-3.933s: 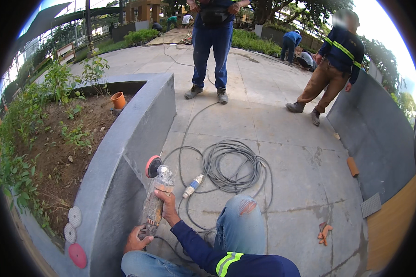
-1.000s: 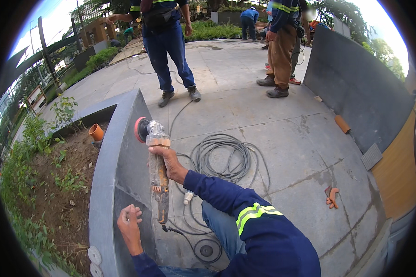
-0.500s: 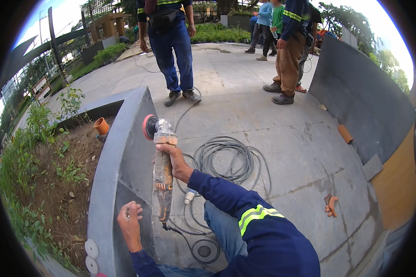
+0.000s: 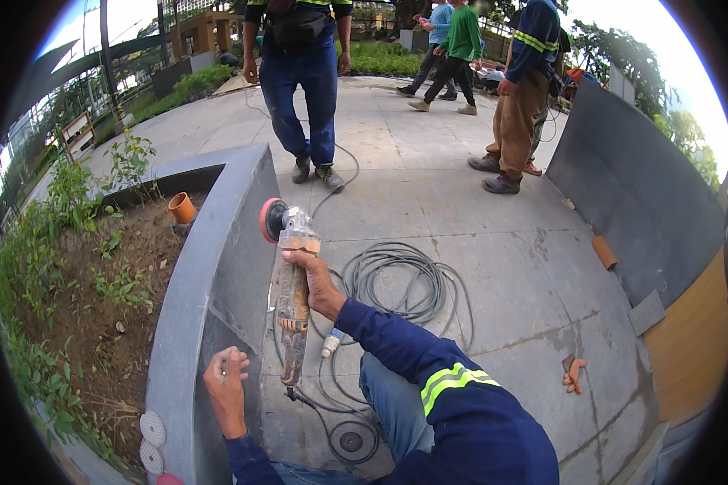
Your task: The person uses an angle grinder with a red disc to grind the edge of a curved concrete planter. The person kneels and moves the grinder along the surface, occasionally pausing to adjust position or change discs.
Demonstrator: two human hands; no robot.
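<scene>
My right hand (image 4: 319,284) is wrapped round the body of a dusty angle grinder (image 4: 293,305). Its head points away from me, and the red pad (image 4: 271,220) stands beside the inner face of a grey stone planter wall (image 4: 182,323). Lower down, next to that wall, my left hand (image 4: 228,390) is raised with its fingers curled together. A pale speck shows at the fingertips, too small to name. From the grinder's rear end a dark cord (image 4: 303,398) runs down to the paving.
Coiled black cable (image 4: 404,283) and a cable connector (image 4: 332,343) lie on the paving (image 4: 501,275). A round disc (image 4: 351,441) is near my knee, orange gloves (image 4: 573,373) at right. Perforated pads (image 4: 152,428) rest on the planter. One person (image 4: 303,105) stands ahead, another (image 4: 519,113) farther right.
The grinder and my right hand appear slightly farther right in view. My left hand stays curled by the wall. The person ahead has shifted their feet; people behind have walked a little.
</scene>
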